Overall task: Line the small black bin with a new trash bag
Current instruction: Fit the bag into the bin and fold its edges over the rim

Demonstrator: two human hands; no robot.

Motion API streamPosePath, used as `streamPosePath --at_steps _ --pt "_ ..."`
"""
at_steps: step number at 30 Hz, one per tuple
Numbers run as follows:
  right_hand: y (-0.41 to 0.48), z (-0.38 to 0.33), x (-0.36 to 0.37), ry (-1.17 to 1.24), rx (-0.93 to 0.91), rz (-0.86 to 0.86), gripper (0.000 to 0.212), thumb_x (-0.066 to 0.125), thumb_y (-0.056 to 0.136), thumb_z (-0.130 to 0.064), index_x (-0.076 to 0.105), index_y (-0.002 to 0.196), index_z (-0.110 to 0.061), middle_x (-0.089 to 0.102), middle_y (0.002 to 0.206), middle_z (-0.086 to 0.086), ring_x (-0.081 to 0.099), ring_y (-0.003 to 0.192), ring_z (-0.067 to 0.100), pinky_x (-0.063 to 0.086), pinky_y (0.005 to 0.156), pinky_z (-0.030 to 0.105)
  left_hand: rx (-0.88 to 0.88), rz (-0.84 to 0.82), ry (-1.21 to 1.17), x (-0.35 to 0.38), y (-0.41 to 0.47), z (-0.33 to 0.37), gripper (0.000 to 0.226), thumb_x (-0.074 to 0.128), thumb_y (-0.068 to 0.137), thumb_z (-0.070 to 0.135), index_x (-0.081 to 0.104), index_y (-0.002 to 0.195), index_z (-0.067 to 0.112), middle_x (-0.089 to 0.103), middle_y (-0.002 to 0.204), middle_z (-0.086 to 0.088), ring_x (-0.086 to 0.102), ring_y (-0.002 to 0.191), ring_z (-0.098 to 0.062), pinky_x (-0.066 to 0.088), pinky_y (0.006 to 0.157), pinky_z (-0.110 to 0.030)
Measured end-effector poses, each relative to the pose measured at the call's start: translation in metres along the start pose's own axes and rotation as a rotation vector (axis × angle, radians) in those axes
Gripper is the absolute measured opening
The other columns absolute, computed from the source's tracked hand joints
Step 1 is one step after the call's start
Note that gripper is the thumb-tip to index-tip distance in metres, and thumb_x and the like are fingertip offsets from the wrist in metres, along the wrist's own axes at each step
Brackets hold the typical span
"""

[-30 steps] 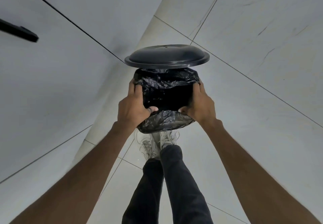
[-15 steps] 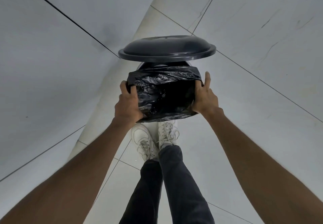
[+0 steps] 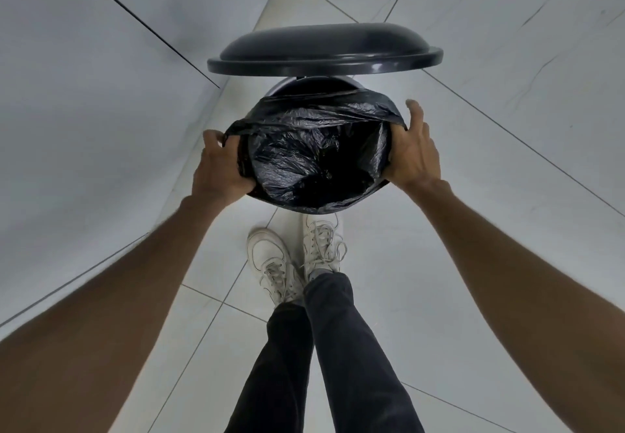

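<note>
A small round black bin (image 3: 306, 83) stands on the tiled floor with its lid (image 3: 324, 50) raised at the back. A crinkled black trash bag (image 3: 314, 148) sits in the bin's mouth, its edge stretched over most of the rim. My left hand (image 3: 220, 169) pinches the bag's edge at the bin's left side. My right hand (image 3: 414, 152) presses the bag's edge against the right side, fingers partly spread. The bin's body is mostly hidden by the bag.
White tiled wall (image 3: 84, 111) rises close on the left. Pale floor tiles (image 3: 507, 128) spread to the right. My two white sneakers (image 3: 294, 257) stand just in front of the bin, legs in dark trousers (image 3: 324, 358) below.
The bag has gone from bunched between my hands to spread wide over the bin's rim. My hands moved apart to the bin's sides, and the view moved closer and lower.
</note>
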State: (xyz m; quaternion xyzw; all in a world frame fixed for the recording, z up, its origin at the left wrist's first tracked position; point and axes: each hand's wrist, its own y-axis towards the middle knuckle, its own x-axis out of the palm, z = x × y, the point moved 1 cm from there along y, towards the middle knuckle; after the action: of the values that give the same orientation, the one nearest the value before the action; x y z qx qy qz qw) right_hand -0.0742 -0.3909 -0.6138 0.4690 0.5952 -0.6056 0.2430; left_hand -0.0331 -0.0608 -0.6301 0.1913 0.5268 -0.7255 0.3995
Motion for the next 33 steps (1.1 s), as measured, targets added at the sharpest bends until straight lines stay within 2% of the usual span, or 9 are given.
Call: streamPosePath --at_steps 3,8,11,14,19,23,25,29,33 --pt "0.009 0.007 -0.01 0.069 -0.035 -0.081 0.08 0.084 0.07 -0.025 0.045 0.14 -0.022 0.029 0.15 0.018 0.045 0.123 0.045 0.057 0.088 0.051 -0.09 -0.155 -0.173 -0.018 0.008 -0.004 0.078 0.073 0.06 0.035 0.058 0.133 0.015 0.042 0.122 -0.012 0.05 0.114 -0.029 0.045 0.098 -0.032" --pt "0.009 -0.001 -0.033 -0.011 0.145 -0.208 0.074 0.083 0.072 -0.029 0.044 0.135 -0.021 0.051 0.12 0.015 0.06 0.105 0.04 0.053 0.079 0.045 -0.081 -0.228 -0.016 -0.037 -0.001 0.006 0.075 0.084 0.068 0.046 0.057 0.137 0.034 0.068 0.129 -0.004 0.062 0.119 -0.033 0.048 0.096 -0.036" --pt "-0.011 -0.011 -0.027 -0.052 0.204 -0.301 0.084 0.084 0.07 -0.029 0.037 0.139 -0.02 0.048 0.123 0.013 0.063 0.102 0.039 0.053 0.078 0.046 -0.198 -0.261 0.047 -0.023 -0.024 0.022 0.101 0.09 0.062 0.049 0.039 0.147 0.026 0.066 0.13 -0.011 0.061 0.12 -0.041 0.051 0.099 -0.043" --pt "-0.023 -0.017 -0.016 -0.032 0.241 -0.339 0.078 0.078 0.075 -0.024 0.036 0.14 -0.018 0.05 0.122 0.014 0.064 0.1 0.041 0.049 0.073 0.041 -0.286 -0.243 0.023 0.001 -0.035 0.024 0.081 0.08 0.074 0.042 0.042 0.141 0.016 0.069 0.114 -0.015 0.066 0.104 -0.042 0.055 0.084 -0.041" --pt "0.005 -0.008 -0.026 0.293 0.325 -0.445 0.057 0.051 0.076 -0.006 0.052 0.13 -0.023 0.059 0.091 0.008 0.056 0.065 0.028 0.047 0.042 0.024 -0.704 -0.265 -0.851 0.011 -0.017 0.011 0.018 0.061 0.085 -0.004 0.06 0.097 0.009 0.042 0.071 -0.005 0.036 0.05 -0.015 0.028 0.04 -0.018" --pt "0.03 -0.006 -0.043 0.612 0.53 -0.582 0.026 0.038 0.079 0.011 0.042 0.076 -0.014 0.031 0.067 0.003 0.027 0.043 0.013 0.019 0.036 0.013 -0.878 -0.171 -1.377 -0.008 -0.005 0.017 0.017 0.043 0.086 -0.005 0.054 0.088 0.008 0.054 0.089 -0.008 0.057 0.078 -0.021 0.054 0.068 -0.028" --pt "0.036 -0.005 -0.051 0.732 0.625 -0.594 0.025 0.044 0.082 0.011 0.045 0.075 -0.013 0.04 0.075 0.007 0.035 0.048 0.013 0.02 0.035 0.015 -0.858 -0.209 -1.306 -0.018 -0.006 0.027 0.019 0.041 0.085 0.0 0.055 0.092 0.011 0.059 0.097 -0.008 0.062 0.09 -0.025 0.055 0.08 -0.035" --pt "0.044 -0.019 -0.068 0.791 0.702 -0.456 0.006 0.059 0.092 -0.012 0.058 0.097 -0.014 0.051 0.094 0.006 0.045 0.071 0.019 0.031 0.038 0.019 -0.677 -0.063 -0.896 -0.024 0.005 0.048 0.018 0.043 0.093 0.014 0.057 0.085 0.02 0.055 0.083 0.005 0.052 0.086 -0.02 0.04 0.062 -0.026" --pt "0.046 -0.039 -0.077 0.238 0.515 -0.211 0.033 0.053 0.088 -0.029 0.059 0.116 -0.013 0.063 0.11 0.012 0.063 0.092 0.032 0.048 0.074 0.035 -0.445 0.14 -0.793 -0.023 0.01 0.064 0.015 0.051 0.08 0.02 0.065 0.078 0.022 0.06 0.076 0.003 0.05 0.078 -0.022 0.038 0.066 -0.032"
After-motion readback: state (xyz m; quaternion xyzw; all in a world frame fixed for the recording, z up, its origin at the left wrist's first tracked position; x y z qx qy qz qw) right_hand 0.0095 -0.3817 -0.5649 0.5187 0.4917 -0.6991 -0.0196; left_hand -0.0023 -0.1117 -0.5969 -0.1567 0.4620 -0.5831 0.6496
